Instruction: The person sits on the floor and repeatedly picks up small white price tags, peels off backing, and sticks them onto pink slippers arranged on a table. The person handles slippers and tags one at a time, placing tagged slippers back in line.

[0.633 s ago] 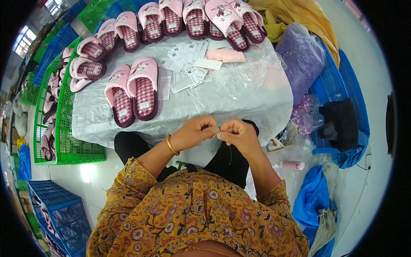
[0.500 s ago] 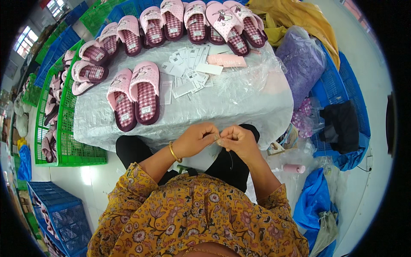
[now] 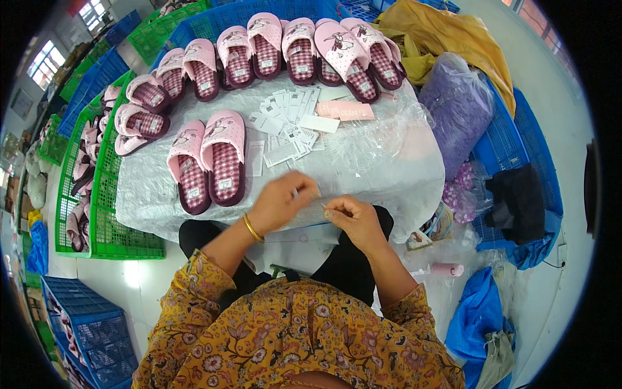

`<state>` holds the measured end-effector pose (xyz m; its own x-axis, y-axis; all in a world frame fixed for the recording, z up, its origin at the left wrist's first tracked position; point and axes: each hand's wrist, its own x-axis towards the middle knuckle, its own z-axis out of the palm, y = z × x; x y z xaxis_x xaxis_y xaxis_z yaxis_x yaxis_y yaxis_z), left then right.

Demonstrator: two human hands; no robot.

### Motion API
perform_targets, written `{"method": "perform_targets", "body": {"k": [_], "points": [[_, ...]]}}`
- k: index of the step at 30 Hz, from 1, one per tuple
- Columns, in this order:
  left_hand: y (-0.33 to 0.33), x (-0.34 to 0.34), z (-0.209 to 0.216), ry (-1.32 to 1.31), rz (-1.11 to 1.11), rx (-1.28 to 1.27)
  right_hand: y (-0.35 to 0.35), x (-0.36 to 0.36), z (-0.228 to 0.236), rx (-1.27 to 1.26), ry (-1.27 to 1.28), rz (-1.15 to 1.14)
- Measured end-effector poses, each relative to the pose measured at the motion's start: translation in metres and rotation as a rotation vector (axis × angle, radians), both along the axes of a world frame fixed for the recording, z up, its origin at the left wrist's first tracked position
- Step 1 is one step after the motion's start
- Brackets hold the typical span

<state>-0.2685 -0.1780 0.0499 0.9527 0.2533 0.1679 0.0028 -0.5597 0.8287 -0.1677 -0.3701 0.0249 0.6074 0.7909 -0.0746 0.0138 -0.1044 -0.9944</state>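
Observation:
My left hand (image 3: 284, 200) hovers over the near edge of the plastic-covered table (image 3: 272, 165), smeared by motion, its fingers bent. Just right of it and slightly lower, my right hand (image 3: 355, 222) pinches something thin and small between thumb and forefinger; only a fine tip shows, too small to name. The two hands are apart. Beyond my left hand lies a pair of pink slippers, one left (image 3: 188, 165) and one right (image 3: 225, 159), with checked insoles and dark maroon soles. White paper tags (image 3: 288, 123) are spread farther back, beside a pink card (image 3: 346, 111).
More pink slippers (image 3: 265, 48) line the table's far edge. Green crates (image 3: 107, 214) of slippers stand at the left, a blue crate (image 3: 97, 324) below them. At the right are a bag of purple material (image 3: 453, 107), blue crates (image 3: 534, 146) and blue sheeting (image 3: 476, 308).
My hands were fingertip to fingertip; the left has moved away to the left and up. A thin strand that hung below my right hand no longer shows. The view has shifted slightly.

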Motion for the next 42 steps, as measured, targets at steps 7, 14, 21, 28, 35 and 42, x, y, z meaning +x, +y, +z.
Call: {"method": "perform_targets", "body": {"k": [7, 14, 21, 28, 35, 42], "points": [[0.131, 0.061, 0.014, 0.237, 0.1, 0.927, 0.02, 0.019, -0.012, 0.132, -0.204, -0.068], [0.166, 0.112, 0.003, 0.443, -0.169, 1.087, 0.005, 0.021, -0.033, 0.087, -0.028, -0.129], [0.179, 0.105, -0.004, 0.116, -0.179, 1.301, 0.004, 0.016, -0.035, 0.131, 0.062, -0.156], [0.171, 0.104, 0.014, 0.071, -0.174, 1.388, -0.001, 0.012, -0.032, 0.193, 0.107, -0.173], [0.191, 0.085, 0.016, -0.121, -0.073, 1.374, -0.002, 0.009, -0.026, 0.129, 0.091, -0.165], [0.15, 0.05, 0.078, -0.561, -0.057, 1.291, 0.0, 0.018, -0.014, 0.146, -0.062, -0.273]]}}
